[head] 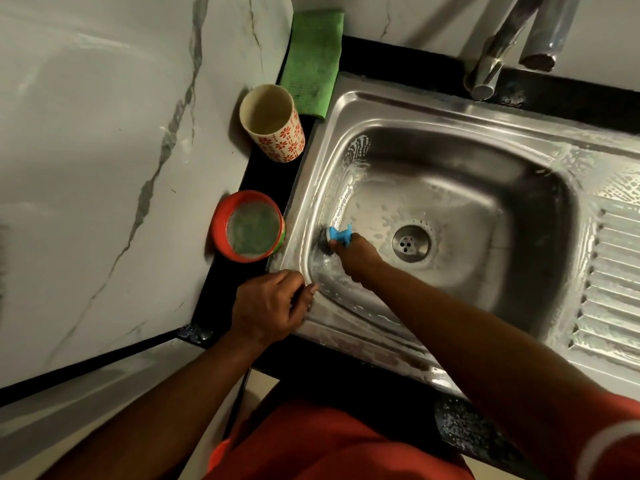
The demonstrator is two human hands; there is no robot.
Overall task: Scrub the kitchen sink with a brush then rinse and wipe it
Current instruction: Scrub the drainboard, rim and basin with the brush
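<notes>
The steel sink (349, 109) fills the middle, with soapy streaks on its left wall and around the drain (411, 243). My right hand (356, 252) reaches into the basin and grips a brush with a blue handle (339, 234), its dark bristles pressed against the lower left wall. My left hand (273, 306) rests on the sink's front left rim, fingers curled over the edge, holding nothing. A folded green cloth (311, 64) lies on the black counter behind the sink's left corner.
A patterned empty cup (277, 129) and a red tub of green soap paste (247, 226) stand on the black counter strip left of the sink. A chrome tap (498, 53) rises at the back right. The ribbed drainboard (616, 271) lies to the right. Marble wall at left.
</notes>
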